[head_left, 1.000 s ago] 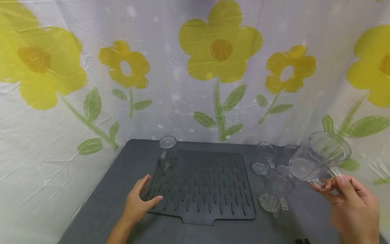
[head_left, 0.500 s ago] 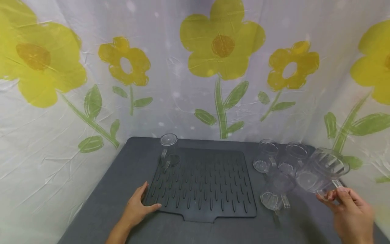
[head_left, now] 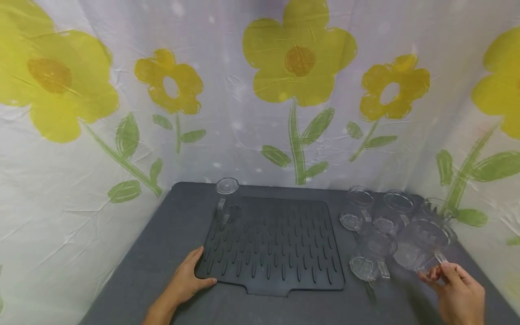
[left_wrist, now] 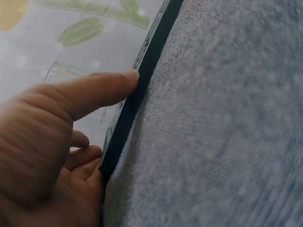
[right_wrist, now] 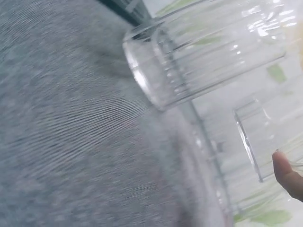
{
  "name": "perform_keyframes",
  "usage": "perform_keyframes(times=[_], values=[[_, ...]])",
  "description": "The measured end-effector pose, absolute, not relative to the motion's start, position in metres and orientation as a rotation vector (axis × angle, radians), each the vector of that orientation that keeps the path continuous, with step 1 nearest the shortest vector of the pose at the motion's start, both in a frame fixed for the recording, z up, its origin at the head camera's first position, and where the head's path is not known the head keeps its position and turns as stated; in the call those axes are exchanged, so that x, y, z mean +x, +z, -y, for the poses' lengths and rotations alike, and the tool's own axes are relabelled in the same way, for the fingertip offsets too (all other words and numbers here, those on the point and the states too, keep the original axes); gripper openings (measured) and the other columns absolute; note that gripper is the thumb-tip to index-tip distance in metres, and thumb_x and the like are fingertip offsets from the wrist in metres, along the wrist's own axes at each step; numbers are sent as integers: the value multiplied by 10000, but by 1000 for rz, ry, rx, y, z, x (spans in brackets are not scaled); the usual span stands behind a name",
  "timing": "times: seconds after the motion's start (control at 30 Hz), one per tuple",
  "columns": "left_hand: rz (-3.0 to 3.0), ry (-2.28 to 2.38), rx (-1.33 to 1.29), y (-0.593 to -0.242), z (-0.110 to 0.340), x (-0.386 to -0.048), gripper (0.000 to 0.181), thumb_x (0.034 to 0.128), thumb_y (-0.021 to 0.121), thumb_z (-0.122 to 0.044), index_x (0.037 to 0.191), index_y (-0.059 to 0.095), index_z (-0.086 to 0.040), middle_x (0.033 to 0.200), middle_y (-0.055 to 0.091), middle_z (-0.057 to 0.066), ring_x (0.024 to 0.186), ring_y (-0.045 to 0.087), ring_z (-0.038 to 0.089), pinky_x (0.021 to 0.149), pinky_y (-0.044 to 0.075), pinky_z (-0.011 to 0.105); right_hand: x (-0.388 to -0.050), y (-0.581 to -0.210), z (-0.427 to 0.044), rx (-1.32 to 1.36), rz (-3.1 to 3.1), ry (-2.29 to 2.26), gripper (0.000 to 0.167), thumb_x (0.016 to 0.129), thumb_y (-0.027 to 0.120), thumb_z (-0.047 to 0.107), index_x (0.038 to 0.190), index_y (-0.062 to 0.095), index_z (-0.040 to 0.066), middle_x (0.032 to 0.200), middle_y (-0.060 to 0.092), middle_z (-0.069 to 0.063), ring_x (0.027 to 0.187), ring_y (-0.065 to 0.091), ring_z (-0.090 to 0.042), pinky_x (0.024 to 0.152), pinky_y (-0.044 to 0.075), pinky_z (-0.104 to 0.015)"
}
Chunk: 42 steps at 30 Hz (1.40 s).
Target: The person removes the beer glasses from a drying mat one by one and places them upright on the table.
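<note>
Near the front-left corner of a black ridged drying mat [head_left: 272,253], my left hand [head_left: 184,277] has its thumb along the front edge and its fingers by the left side. The left wrist view shows that thumb [left_wrist: 102,92] touching the mat's edge. My right hand [head_left: 459,289] grips a clear mug [head_left: 422,243] by its handle at the right, low over the table; contact with the tabletop cannot be told. More clear mugs stand close by: one in front [head_left: 369,259], others behind. Another clear mug [head_left: 228,198], seemingly upside down, stands at the mat's far-left corner.
A dark grey table [head_left: 134,271] bears everything. Behind it hangs a white curtain [head_left: 227,135] with yellow flowers. At the back right, a mug [head_left: 357,205] and another mug [head_left: 397,203] stand side by side, with a further one partly hidden behind the held mug.
My right hand has lowered the mug and brought it left, closer to the other mugs. My left hand has shifted slightly down to the mat's near corner.
</note>
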<state>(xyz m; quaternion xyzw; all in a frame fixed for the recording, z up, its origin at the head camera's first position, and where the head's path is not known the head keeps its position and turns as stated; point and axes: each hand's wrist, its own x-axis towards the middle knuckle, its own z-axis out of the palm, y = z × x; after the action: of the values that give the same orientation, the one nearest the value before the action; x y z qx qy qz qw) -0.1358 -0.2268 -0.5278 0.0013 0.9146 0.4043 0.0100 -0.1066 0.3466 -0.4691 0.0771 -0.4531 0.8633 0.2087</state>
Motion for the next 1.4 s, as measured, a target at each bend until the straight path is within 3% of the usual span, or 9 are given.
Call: perform_keyframes(times=[0.4, 0.7, 1.1, 1.27, 1.4], values=[[-2859, 1229, -10, -527, 225, -136, 1082, 650, 905, -321, 1471, 313, 61, 1470, 330, 266, 1334, 290, 477, 1005, 318, 622, -106, -489, -352, -204, 1459, 2321, 280, 968, 585, 145, 759, 575, -40, 682, 507, -90, 651, 551, -199, 628, 572, -329], [-2861, 1227, -15, -529, 227, -138, 1082, 656, 899, -341, 1474, 313, 55, 1472, 330, 262, 1336, 291, 471, 1009, 315, 619, -112, -495, -350, -531, 1535, 2192, 360, 996, 539, 164, 705, 544, -49, 640, 481, -80, 608, 514, -191, 562, 558, -312], [-2878, 1217, -33, -527, 228, -138, 1078, 655, 897, -354, 1469, 323, 58, 1464, 342, 265, 1328, 303, 475, 1002, 318, 623, -113, -495, -357, -399, 1593, 2260, 364, 1014, 508, 182, 727, 572, -32, 657, 546, -75, 630, 574, -183, 572, 569, -341], [-2862, 1250, -37, -529, 228, -138, 1065, 658, 901, -319, 1468, 324, 63, 1465, 341, 264, 1335, 295, 470, 1012, 311, 619, -111, -492, -363, -570, 1649, 2210, 361, 1003, 536, 277, 761, 659, 37, 707, 662, -6, 680, 636, -112, 539, 552, -284], [-2868, 1235, -38, -529, 227, -138, 1069, 651, 904, -325, 1465, 329, 64, 1457, 348, 272, 1324, 307, 479, 1006, 315, 623, -105, -481, -362, -768, 1897, 1858, 388, 990, 519, 410, 891, 650, 57, 657, 613, 167, 620, 575, 28, 484, 482, -181]])
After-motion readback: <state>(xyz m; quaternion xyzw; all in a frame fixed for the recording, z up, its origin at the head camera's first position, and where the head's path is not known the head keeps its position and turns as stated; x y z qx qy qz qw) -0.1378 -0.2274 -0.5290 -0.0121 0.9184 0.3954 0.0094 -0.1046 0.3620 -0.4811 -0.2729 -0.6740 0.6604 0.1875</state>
